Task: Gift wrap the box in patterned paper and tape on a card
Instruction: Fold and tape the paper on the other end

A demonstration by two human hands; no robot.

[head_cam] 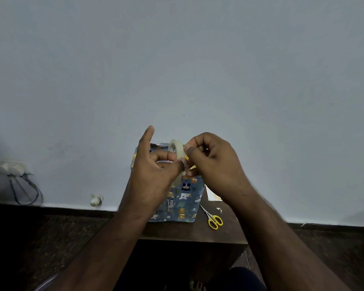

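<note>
A roll of clear tape is being held upright by the left hand, thumb and fingers curled round its rim, forefinger pointing up. Its loose end is being pinched by the curled fingers of the right hand, just beside the roll. The wrapped box is standing on the small table directly below both hands. The tape is judged light, thin and sticky, likely to curl onto itself, so it is best taken by the very end. The box looks stiff and light; its paper is probably easily torn. Scissors are lying below the right hand, and a card is partly hidden under that wrist.
</note>
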